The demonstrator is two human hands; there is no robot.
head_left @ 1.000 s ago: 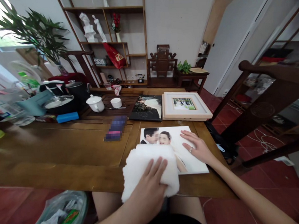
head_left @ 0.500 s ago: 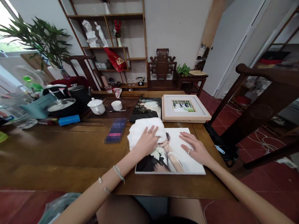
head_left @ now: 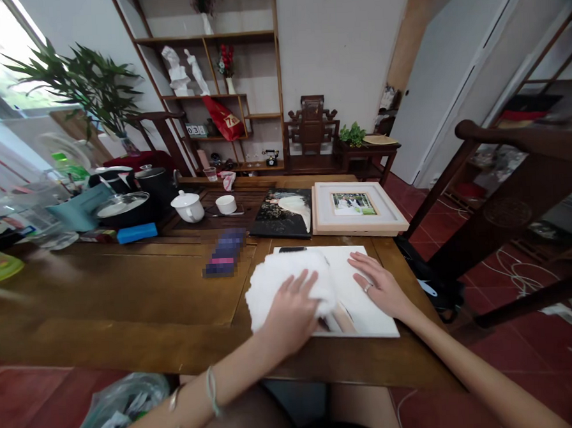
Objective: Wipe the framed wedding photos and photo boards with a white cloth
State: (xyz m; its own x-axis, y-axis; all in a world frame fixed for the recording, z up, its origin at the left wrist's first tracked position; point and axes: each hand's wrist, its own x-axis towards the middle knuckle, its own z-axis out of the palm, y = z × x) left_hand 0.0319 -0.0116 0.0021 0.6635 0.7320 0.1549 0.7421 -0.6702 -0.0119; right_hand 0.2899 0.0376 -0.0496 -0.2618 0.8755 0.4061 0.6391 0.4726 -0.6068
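Note:
My left hand (head_left: 295,312) is closed over a folded white towel (head_left: 275,285), its fingers bent across the top. The towel lies on a photo panel (head_left: 348,258) with a white edge and covers much of its left half. A light patch of the picture shows between my hands, along with a dark bit at the top edge. My right hand (head_left: 378,286) rests flat on the panel's right side, fingers stretched out and holding nothing, a ring on one finger. Part of the picture beneath the towel is hidden.
Behind the panel lie a dark photo board (head_left: 283,213) and a pale framed photo (head_left: 360,207). A blurred-out purple item (head_left: 225,252) is to the left. Further left are a white lidded cup (head_left: 188,207), a blue block (head_left: 137,233) and a pan (head_left: 123,210). A wooden chair (head_left: 511,208) stands right.
My left hand and the towel have come down the panel towards me, covering the lower left of the picture and baring its top edge. My right hand stays on the panel.

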